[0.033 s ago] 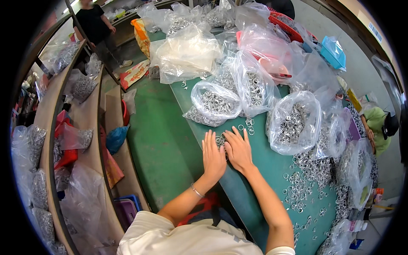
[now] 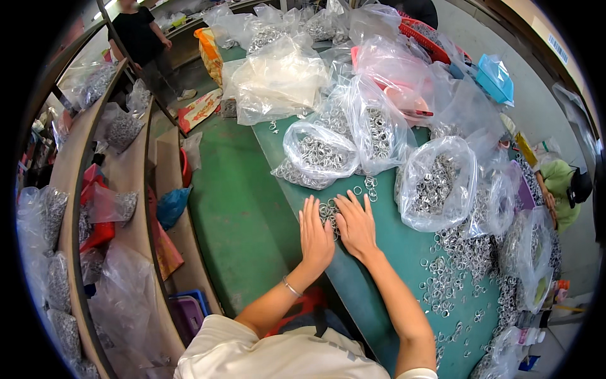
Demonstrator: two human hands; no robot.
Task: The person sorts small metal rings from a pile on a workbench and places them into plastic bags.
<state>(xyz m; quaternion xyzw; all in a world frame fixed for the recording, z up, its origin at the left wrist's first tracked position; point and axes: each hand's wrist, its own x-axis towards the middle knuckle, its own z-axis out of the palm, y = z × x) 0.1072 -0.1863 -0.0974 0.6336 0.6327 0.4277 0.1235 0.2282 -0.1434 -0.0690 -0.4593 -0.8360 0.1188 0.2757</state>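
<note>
Near the left edge of the green table (image 2: 385,297), a small heap of silver metal rings (image 2: 328,212) lies between my two hands. My left hand (image 2: 317,235) rests at the heap's left side with its fingers stretched forward. On the other side is my right hand (image 2: 356,226), fingers extended and slightly spread, palm down by the rings. Both hands touch or nearly touch the heap and partly hide it. Just beyond them sits an open clear plastic bag (image 2: 320,153) of metal rings. A few loose rings (image 2: 371,189) lie beyond my right fingertips.
More bags of rings (image 2: 435,183) stand at the right, with rings (image 2: 464,256) scattered below. A pink container (image 2: 407,104) and red basket (image 2: 424,36) are at the back. Shelves (image 2: 107,183) line the left. One person (image 2: 558,196) sits right; another (image 2: 140,38) stands far left.
My hands have shifted very slightly toward me, and a bit more of the ring heap shows between them. The bags have not moved.
</note>
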